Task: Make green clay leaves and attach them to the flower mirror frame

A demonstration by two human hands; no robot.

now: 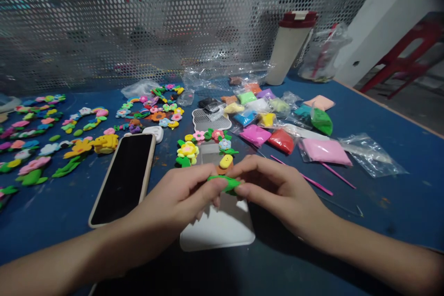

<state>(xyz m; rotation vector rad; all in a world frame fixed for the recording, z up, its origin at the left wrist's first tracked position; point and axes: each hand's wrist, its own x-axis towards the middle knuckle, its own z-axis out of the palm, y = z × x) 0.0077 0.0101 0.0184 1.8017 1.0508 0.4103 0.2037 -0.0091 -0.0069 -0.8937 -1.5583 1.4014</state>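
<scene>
Between the fingertips of both hands is a flattened piece of green modelling clay (231,185). My left hand (187,192) pinches its left end, and my right hand (274,182) pinches the right end. Beneath them lies a white board (218,231), its middle hidden by my hands. Just beyond the fingers stand clay decorations: a yellow piece with a small face (226,161), a yellow flower (188,150), a blue flower (225,144) and a pink flower (199,135), set around a clear rectangular panel.
A black-screened phone (125,175) lies left of my hands, with many clay figures (83,148) beyond it. Bagged coloured clay (255,136) and pink sticks (317,182) lie to the right. A tumbler (289,48) stands at the back before a perforated metal panel (156,23).
</scene>
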